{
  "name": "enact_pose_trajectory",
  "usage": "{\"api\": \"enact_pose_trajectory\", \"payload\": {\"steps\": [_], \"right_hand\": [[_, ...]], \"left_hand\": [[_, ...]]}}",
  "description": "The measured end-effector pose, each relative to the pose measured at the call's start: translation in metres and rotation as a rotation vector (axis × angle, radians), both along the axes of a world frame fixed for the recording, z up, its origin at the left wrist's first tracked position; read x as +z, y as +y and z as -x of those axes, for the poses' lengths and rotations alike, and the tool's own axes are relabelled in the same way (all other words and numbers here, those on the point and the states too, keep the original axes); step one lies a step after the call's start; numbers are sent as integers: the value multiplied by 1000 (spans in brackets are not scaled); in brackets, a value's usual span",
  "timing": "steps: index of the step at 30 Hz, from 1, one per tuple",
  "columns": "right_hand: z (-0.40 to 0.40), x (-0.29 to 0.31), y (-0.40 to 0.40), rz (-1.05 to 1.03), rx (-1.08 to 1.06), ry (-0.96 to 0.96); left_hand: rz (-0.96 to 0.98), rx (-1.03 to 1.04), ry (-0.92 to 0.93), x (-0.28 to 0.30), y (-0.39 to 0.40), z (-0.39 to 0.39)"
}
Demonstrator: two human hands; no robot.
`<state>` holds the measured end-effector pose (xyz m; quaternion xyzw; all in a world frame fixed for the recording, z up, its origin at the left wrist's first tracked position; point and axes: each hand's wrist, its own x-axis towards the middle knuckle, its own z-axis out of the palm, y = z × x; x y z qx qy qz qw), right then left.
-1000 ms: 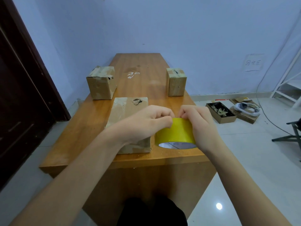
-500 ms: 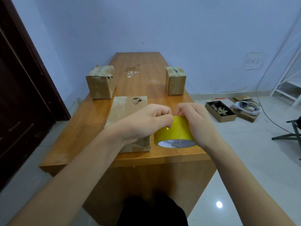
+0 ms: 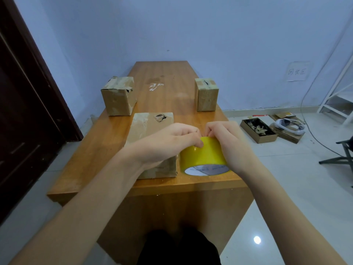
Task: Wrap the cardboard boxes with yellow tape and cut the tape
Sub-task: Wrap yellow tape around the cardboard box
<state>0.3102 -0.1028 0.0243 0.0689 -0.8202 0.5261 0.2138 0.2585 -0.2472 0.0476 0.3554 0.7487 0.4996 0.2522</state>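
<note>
A roll of yellow tape is held near the front right edge of the wooden table. My right hand grips the roll from the right side. My left hand has its fingers curled at the top of the roll, picking at the tape there. Just left of the roll, a long cardboard box lies on the table, partly hidden by my left hand. Two more cardboard boxes stand farther back, one at the left and one at the right.
A dark door is at the left. On the floor to the right lie a shallow box of scraps, flat cardboard with a white headset, a cable, a white rack and a dark stand.
Both hands and the tape roll have stayed nearly in place. My fingers have shifted slightly at the top of the roll.
</note>
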Motion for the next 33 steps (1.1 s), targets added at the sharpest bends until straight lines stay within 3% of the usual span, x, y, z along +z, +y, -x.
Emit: {"api": "enact_pose_trajectory", "payload": {"steps": [7,14,20,33], "right_hand": [[1,4,2,-5,17,-18],[0,9,4,1,45,-65],[0,9,3,-15,101,-114],[1,12,6,1,141,-132]], "left_hand": [[-53,-24,8,-5,-1,-1],[10,-61,-13,-1,-3,1],[121,-74,125,6,-3,2],[76,-151,140,5,-9,0]]}}
